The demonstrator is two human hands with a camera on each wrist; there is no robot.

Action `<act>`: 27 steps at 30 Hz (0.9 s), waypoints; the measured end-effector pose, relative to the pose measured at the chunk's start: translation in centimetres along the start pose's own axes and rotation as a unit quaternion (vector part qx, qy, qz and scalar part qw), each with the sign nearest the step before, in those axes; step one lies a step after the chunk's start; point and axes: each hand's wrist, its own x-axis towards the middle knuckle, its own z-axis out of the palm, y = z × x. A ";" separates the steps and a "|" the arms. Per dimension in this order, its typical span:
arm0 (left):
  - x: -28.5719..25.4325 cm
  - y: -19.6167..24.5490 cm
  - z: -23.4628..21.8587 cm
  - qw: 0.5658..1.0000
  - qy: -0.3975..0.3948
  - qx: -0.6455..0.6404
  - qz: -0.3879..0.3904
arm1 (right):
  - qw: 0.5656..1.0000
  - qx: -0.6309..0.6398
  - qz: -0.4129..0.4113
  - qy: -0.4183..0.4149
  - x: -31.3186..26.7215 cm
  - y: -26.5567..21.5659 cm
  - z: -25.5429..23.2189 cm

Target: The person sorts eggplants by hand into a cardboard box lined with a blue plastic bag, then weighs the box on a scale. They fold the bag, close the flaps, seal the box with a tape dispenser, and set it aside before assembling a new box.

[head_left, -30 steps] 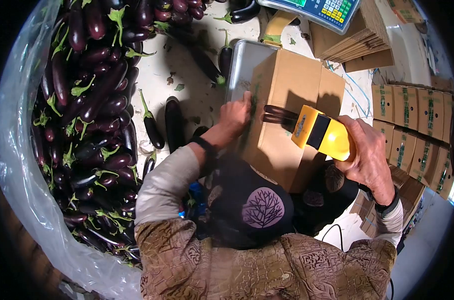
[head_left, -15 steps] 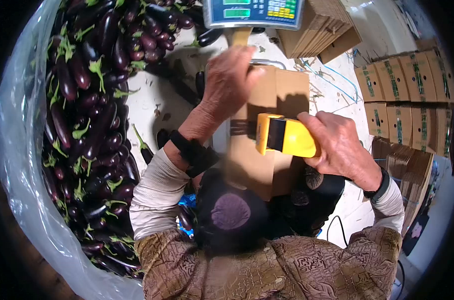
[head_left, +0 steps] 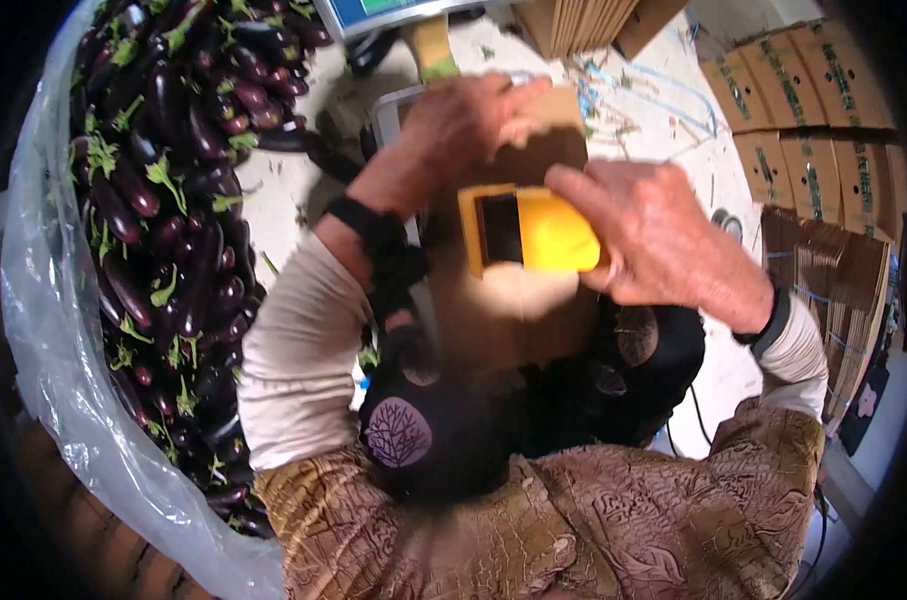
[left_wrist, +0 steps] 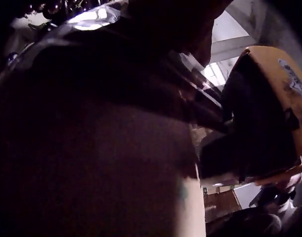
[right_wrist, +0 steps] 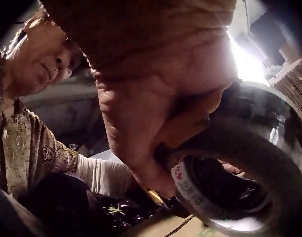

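Note:
My right hand (head_left: 654, 230) grips a yellow tape dispenser (head_left: 559, 230) over a brown cardboard carton (head_left: 494, 315). In the right wrist view, curled fingers hold the dispenser beside its large tape roll (right_wrist: 284, 168). My left hand (head_left: 464, 120) reaches over the far part of the carton, fingers stretched out to the right. It is blurred, just beyond the dispenser. The left wrist view is dark; a shiny strip of tape (left_wrist: 207, 91) runs toward the dispenser there, and the carton's shaded side (left_wrist: 116, 163) fills much of the picture.
Many eggplants (head_left: 189, 230) lie piled on the left, edged by clear plastic sheeting (head_left: 49, 330). A scale display (head_left: 384, 12) stands at the far side. Taped cartons (head_left: 804, 90) are stacked at right, above flattened cardboard (head_left: 824, 290). The person's knees flank the near end of the carton.
My left hand has come up from the carton's left side and now reaches over its far end. The dispenser has shifted left over the carton, nearer that hand. The head view has also shifted.

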 end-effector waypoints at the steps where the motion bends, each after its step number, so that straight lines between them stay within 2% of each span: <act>1: 0.0 -0.3 0.6 1.000 0.001 0.005 -0.011 | 1.000 -0.011 -0.010 0.009 0.0 0.2 0.0; 3: 0.2 -1.2 2.0 0.999 0.006 -0.019 -0.040 | 1.000 -0.028 -0.010 0.005 0.1 0.6 0.2; 4: 0.5 -1.0 1.5 0.995 0.091 0.012 0.043 | 0.999 -0.035 -0.011 0.013 0.0 0.7 0.5; 6: 0.8 0.5 -0.6 0.999 0.034 -0.032 0.019 | 0.999 -0.036 -0.011 0.012 -0.1 0.5 0.5; 7: 0.5 0.5 -0.1 0.999 0.029 -0.036 0.016 | 0.999 -0.040 -0.001 0.014 -0.2 0.3 0.5; 9: 0.8 -0.4 0.5 0.999 0.022 0.033 -0.021 | 0.999 -0.044 -0.007 0.021 -0.1 0.2 0.5; 12: 0.6 -1.1 1.1 0.998 0.042 -0.006 -0.035 | 0.998 -0.056 -0.012 0.020 0.2 0.2 0.3; 16: 0.8 -1.3 1.9 0.998 0.051 0.038 -0.009 | 0.999 -0.039 -0.030 0.019 0.2 0.7 0.2; 18: 0.5 -1.0 2.2 0.996 0.053 0.053 -0.054 | 0.999 -0.005 -0.033 0.001 0.0 0.9 -0.2; 20: 0.6 -1.1 2.3 0.996 0.059 0.058 -0.046 | 0.999 -0.024 -0.031 -0.005 -0.3 1.0 -1.0; 22: 0.7 -1.0 2.1 0.996 0.056 0.049 -0.041 | 0.999 0.012 -0.031 -0.017 -0.9 1.6 -1.2; 23: 0.5 -1.0 2.0 0.996 0.050 0.057 -0.040 | 0.999 0.015 0.007 -0.038 -1.6 2.0 -1.2; 26: 0.6 -1.3 2.2 0.997 0.038 0.051 -0.042 | 0.999 0.035 0.021 -0.029 -4.1 4.2 -1.2; 27: 0.7 -1.6 2.5 0.997 0.038 0.053 -0.040 | 0.996 0.044 0.058 -0.049 -5.1 4.7 -1.2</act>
